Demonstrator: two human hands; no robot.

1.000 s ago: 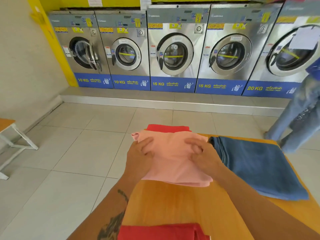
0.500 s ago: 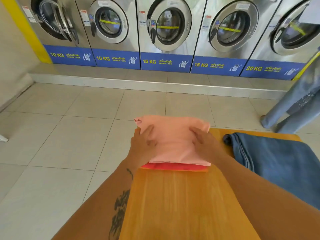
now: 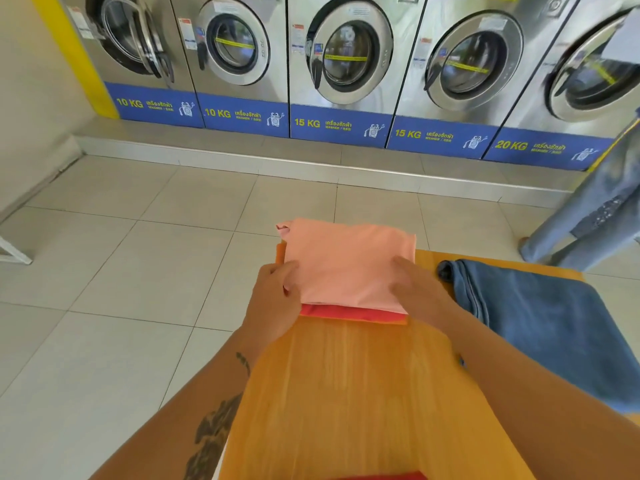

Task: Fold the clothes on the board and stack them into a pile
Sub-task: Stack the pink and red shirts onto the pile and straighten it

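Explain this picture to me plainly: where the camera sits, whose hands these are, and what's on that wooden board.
The camera is worn on a person's head, looking forward and down. The left hand and right hand rest on the side edges of a folded pale pink garment, which lies on a folded red garment at the far end of the orange wooden board. A folded blue denim garment lies to the right. Steel front-loading washing machines line the back wall.

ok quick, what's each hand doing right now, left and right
Left hand: fingers curled on the left edge of the folded pink garment, gripping it.
Right hand: open, resting flat on the pink garment's right side.
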